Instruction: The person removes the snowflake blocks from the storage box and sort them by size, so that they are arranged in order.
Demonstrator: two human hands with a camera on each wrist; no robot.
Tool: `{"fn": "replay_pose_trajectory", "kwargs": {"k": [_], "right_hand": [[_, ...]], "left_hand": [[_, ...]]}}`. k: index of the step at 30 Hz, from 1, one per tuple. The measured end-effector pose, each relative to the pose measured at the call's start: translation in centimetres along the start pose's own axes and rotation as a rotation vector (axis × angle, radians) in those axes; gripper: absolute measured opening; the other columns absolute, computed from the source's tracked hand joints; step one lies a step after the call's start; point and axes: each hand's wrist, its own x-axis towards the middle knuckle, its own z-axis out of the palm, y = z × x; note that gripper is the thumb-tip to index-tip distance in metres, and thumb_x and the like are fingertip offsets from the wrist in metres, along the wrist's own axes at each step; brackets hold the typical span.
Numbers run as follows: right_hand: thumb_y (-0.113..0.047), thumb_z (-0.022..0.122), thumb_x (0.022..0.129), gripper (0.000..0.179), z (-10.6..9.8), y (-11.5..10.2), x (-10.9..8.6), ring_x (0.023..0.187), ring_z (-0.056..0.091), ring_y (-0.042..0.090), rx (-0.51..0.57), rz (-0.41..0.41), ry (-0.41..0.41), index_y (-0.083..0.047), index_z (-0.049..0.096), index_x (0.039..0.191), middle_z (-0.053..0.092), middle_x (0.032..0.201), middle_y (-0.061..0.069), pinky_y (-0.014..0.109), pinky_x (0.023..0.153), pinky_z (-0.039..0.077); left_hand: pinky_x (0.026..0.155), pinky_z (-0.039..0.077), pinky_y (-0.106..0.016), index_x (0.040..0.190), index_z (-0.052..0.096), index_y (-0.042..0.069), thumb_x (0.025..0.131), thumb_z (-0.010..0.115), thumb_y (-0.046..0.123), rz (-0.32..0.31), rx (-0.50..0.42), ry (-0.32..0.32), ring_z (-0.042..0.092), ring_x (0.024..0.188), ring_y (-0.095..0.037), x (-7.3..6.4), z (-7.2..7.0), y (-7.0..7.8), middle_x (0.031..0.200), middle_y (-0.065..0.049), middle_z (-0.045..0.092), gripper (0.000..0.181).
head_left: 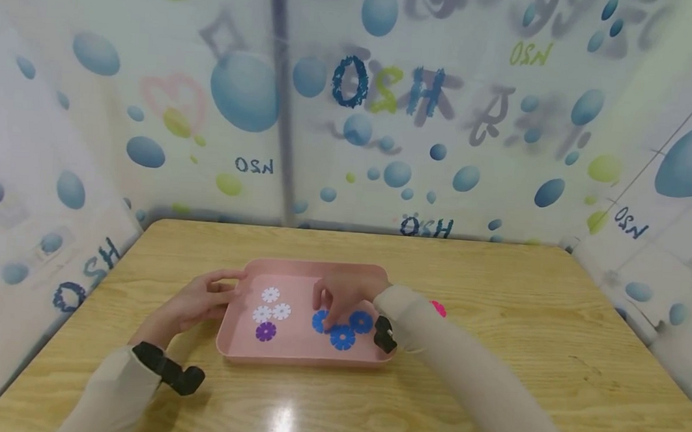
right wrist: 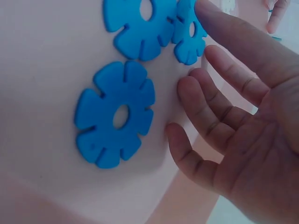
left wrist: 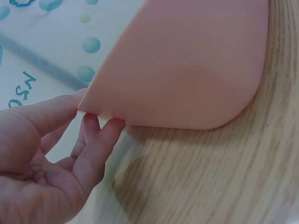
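A pink tray [head_left: 298, 350] lies on the table, and my left hand [head_left: 200, 300] holds its left rim. In the left wrist view the thumb is over the rim and two fingertips [left wrist: 117, 122] meet its outer side. My right hand [head_left: 348, 291] reaches into the tray, one fingertip on the leftmost of three blue notched discs [head_left: 342, 337]. Its other fingers are loosely bent, as the right wrist view shows. The nearest blue disc [right wrist: 88, 112] lies flat beside them. Three white notched discs [head_left: 262, 313] and a purple one [head_left: 266, 332] lie in the tray's left half.
A pink-red notched disc [head_left: 438, 308] lies on the wooden table [head_left: 521, 355] outside the tray, partly behind the right sleeve. A patterned curtain [head_left: 349, 151] hangs along the table's far edge and both sides. A black strap [head_left: 167, 370] circles the left wrist.
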Motion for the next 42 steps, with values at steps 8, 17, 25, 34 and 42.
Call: {"fn": "replay_pose_trajectory", "kwargs": {"k": [8,17,25,34,42], "right_hand": [[-0.035,0.08,0.07,0.032,0.4,-0.1,-0.14,0.078,0.053,0.009,-0.007,-0.01,0.023,-0.027,0.061,0.094,0.058,0.084,-0.008,0.024,0.071,0.045],[-0.033,0.079,0.071,0.033,0.68,-0.42,-0.11,0.079,0.051,0.009,-0.011,-0.002,0.013,-0.025,0.057,0.096,0.056,0.083,-0.007,0.023,0.071,0.045],[-0.029,0.079,0.072,0.03,0.79,-0.23,-0.1,0.08,0.052,0.01,0.025,-0.005,0.014,-0.025,0.059,0.094,0.057,0.086,-0.008,0.023,0.073,0.045],[-0.032,0.079,0.07,0.026,0.77,-0.18,0.07,0.08,0.052,0.009,-0.012,0.002,0.033,-0.024,0.061,0.086,0.059,0.083,-0.01,0.023,0.074,0.045],[-0.029,0.08,0.07,0.026,0.49,-0.02,0.06,0.078,0.052,0.01,0.016,-0.009,0.054,-0.022,0.058,0.083,0.057,0.08,-0.007,0.024,0.071,0.045]], "left_hand": [[0.087,0.048,-0.037,0.14,0.035,0.003,0.091,0.058,0.015,-0.004,0.0,0.002,0.054,0.101,-0.025,-0.05,0.01,0.03,0.128,-0.026,0.037,0.055],[0.086,0.049,-0.038,0.14,0.033,0.003,0.092,0.057,0.015,0.006,0.005,0.004,0.054,0.101,-0.025,-0.24,0.1,0.01,0.13,-0.028,0.035,0.055],[0.086,0.049,-0.038,0.14,0.033,0.002,0.092,0.057,0.017,0.008,0.014,0.0,0.054,0.101,-0.025,-0.16,0.12,-0.04,0.128,-0.028,0.037,0.056],[0.085,0.049,-0.037,0.14,0.034,0.002,0.092,0.057,0.015,0.007,-0.003,-0.005,0.055,0.099,-0.023,-0.01,-0.06,-0.44,0.126,-0.026,0.038,0.055],[0.083,0.05,-0.037,0.14,0.033,0.002,0.092,0.056,0.014,0.024,-0.019,-0.016,0.056,0.096,-0.021,0.14,-0.25,-0.61,0.124,-0.025,0.039,0.054]]}}
